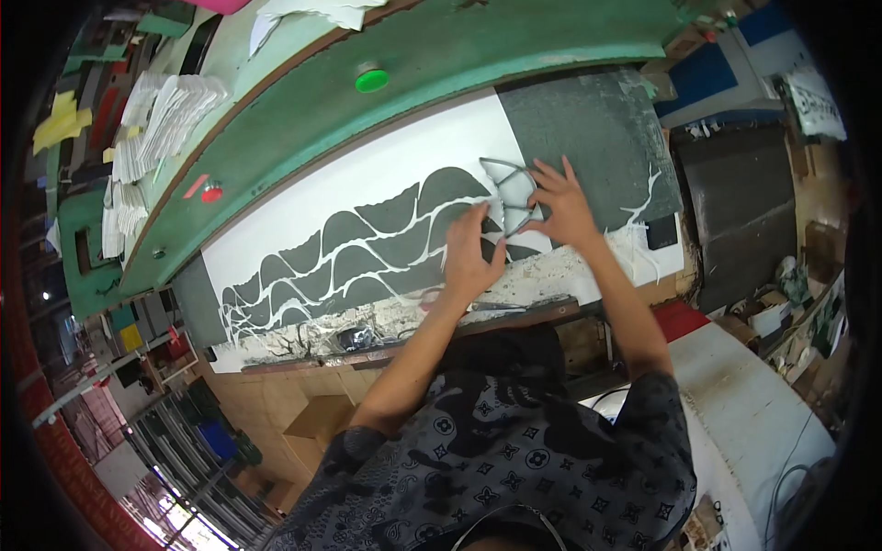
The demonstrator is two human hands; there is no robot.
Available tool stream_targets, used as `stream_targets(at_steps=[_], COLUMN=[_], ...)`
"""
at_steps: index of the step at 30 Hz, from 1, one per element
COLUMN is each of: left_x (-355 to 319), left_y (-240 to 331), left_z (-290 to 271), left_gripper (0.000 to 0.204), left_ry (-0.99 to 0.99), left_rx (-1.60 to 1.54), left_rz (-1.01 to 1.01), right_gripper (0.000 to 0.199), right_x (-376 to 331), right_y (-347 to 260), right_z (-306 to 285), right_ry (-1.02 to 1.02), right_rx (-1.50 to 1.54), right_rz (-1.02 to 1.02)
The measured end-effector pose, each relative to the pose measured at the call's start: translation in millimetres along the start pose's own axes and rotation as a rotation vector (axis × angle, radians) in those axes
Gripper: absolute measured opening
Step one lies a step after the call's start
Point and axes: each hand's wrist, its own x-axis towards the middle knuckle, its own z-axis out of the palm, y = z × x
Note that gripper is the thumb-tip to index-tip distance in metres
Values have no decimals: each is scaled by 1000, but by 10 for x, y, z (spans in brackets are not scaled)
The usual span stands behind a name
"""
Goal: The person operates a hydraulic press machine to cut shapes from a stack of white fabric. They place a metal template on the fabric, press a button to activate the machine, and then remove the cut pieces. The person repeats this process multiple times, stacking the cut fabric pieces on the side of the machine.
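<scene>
A thin-walled metal cutting die (pixel 514 191), curved and with inner ribs, lies on the right part of a white sheet (pixel 367 161). My right hand (pixel 562 207) grips its right edge between thumb and fingers, with the other fingers raised. At the die's lower left edge, my left hand (pixel 473 253) holds it with fingers and thumb. To the left of the die, several wavy shapes are cut out of the sheet, leaving thin white strips (pixel 367 241). The dark grey board (pixel 588 138) shows through the cutouts and beyond the sheet's right end.
A long green machine beam (pixel 432 60) spans the far side, with a green button (pixel 372 81) and a red button (pixel 211 191). White scraps (pixel 643 248) lie at the board's right. Stacked white pieces (pixel 175 115) stand far left. A white-topped table (pixel 744 395) is at the near right.
</scene>
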Motion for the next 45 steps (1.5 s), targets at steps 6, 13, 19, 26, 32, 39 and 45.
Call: stream_targets(at_steps=[6, 13, 19, 26, 32, 39, 45], left_x=[-268, -255, -342, -434, -376, -371, -404], left_y=[-91, -79, -196, -219, -230, -187, -205], left_z=[152, 125, 164, 202, 166, 85, 86], left_gripper=[78, 79, 61, 48, 46, 50, 50], left_ry=[-102, -166, -79, -34, -37, -99, -122], left_rx=[-98, -21, -35, -54, -1, -46, -42], left_rz=[51, 70, 155, 175, 191, 177, 166], right_gripper=[65, 72, 65, 96, 79, 55, 57], right_x=[-174, 10, -13, -6, -2, -35, -44], right_y=[-119, -14, 67, -6, 101, 28, -23], right_z=[263, 73, 117, 68, 101, 106, 118], right_ry=[73, -78, -26, -21, -42, -20, -33], right_rx=[133, 88, 129, 243, 135, 135, 159], right_rz=[124, 56, 15, 102, -9, -19, 19])
